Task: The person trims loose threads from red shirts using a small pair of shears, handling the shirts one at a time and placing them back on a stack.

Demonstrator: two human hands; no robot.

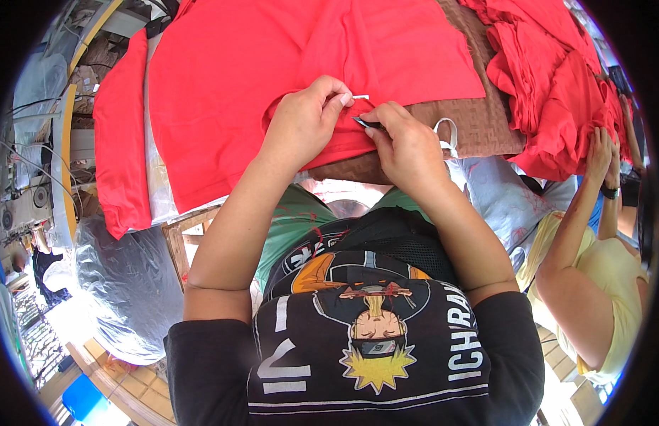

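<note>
A large red garment point(230, 92) lies spread over the table in front of me. My left hand point(311, 117) is closed, pinching the red cloth by a small white label point(360, 96) at its fingertips. Just to the right, my right hand point(407, 142) holds a small dark cutting tool point(360, 122) between thumb and fingers. Its pointed tip sticks out toward the left hand, close over the red cloth. Most of the tool is hidden inside the hand, so its exact kind does not show.
A brown textured cloth point(478, 128) lies under the garment, with a white loop point(449, 135) at its edge. More red cloth point(539, 85) is heaped at the right, where another person's hands point(601, 153) work. A plastic-wrapped bundle point(123, 284) stands at the left.
</note>
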